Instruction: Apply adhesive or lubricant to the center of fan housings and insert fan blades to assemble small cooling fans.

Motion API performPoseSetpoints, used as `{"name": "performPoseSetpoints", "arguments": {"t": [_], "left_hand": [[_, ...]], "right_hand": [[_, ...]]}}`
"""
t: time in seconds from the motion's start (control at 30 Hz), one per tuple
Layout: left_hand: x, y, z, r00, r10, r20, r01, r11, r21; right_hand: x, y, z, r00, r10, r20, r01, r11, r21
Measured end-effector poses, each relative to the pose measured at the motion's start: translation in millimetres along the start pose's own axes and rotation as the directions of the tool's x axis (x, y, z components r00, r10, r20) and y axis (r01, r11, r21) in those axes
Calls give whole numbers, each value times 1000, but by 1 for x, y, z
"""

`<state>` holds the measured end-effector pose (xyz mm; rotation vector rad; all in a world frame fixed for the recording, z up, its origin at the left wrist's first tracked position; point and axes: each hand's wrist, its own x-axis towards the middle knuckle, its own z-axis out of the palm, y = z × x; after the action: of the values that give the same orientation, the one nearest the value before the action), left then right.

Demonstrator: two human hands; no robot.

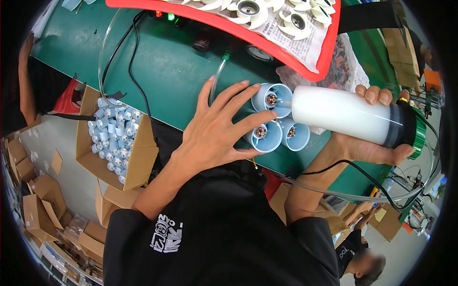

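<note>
My right hand (369, 143) grips a large white dispenser cartridge (348, 117) with a dark and green end cap; its nozzle points into the upper one of three light-blue round housings (273, 98) on the green table (171, 71). The other two housings (265, 136) sit just below it, each with a small motor in the middle. My left hand (217, 128) rests spread over the left side of the housings, fingertips touching their rims.
An open cardboard box (117, 138) full of several light-blue housings stands at the table's left edge. A red tray (267, 28) with white fan impellers lies at the top. Black cables and a clear hose (217, 78) cross the table. A person (358, 255) sits lower right.
</note>
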<state>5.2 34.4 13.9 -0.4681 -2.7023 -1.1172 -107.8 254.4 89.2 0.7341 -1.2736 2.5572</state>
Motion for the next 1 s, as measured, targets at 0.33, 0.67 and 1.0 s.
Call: {"name": "performPoseSetpoints", "arguments": {"t": [0.33,0.67,1.0], "left_hand": [[0,0,0,1000,2,-3,-2,1000,-16],[0,-1,1,1000,0,-6,0,1000,-11],[1,0,0,1000,6,-11,-6,1000,-2]], "right_hand": [[-2,-5,2,998,64,-2,-64,998,22],[-1,-2,3,998,59,5,-60,998,26],[-2,-3,4,999,28,43,-29,1000,8]]}}
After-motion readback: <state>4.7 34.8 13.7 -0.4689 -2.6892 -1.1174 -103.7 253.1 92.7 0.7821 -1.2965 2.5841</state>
